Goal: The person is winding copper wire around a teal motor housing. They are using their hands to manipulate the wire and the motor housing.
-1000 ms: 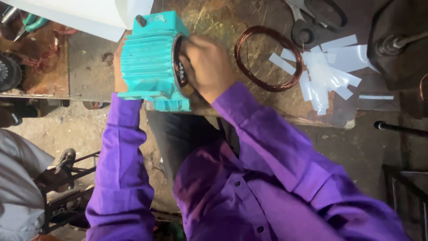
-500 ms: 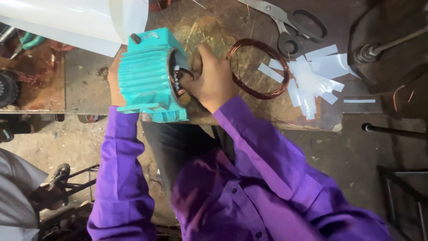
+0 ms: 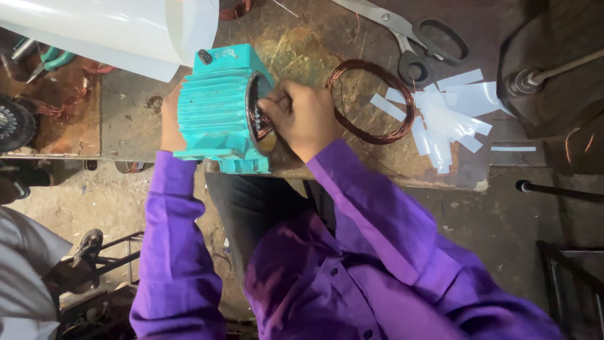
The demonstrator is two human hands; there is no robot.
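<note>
A teal ribbed motor housing [image 3: 217, 110] lies on its side at the front edge of a worn workbench [image 3: 314, 38]. My left hand [image 3: 168, 119] presses against its far left end, mostly hidden behind it. At the housing's open right end my right hand [image 3: 302, 116] has its fingers curled on the copper winding wire [image 3: 259, 123] inside the bore. A loose coil of copper wire [image 3: 371, 101] rests on the bench just right of that hand.
Several white paper strips [image 3: 450, 116] lie right of the coil, with large scissors [image 3: 415, 38] behind them. A white sheet roll [image 3: 126, 31] is at top left. Another person's leg and foot [image 3: 85, 249] are at lower left. A metal stand [image 3: 525, 82] sits far right.
The view has shifted slightly. My right hand has stayed at the housing's open end, working on the winding; the left hand keeps holding the housing.
</note>
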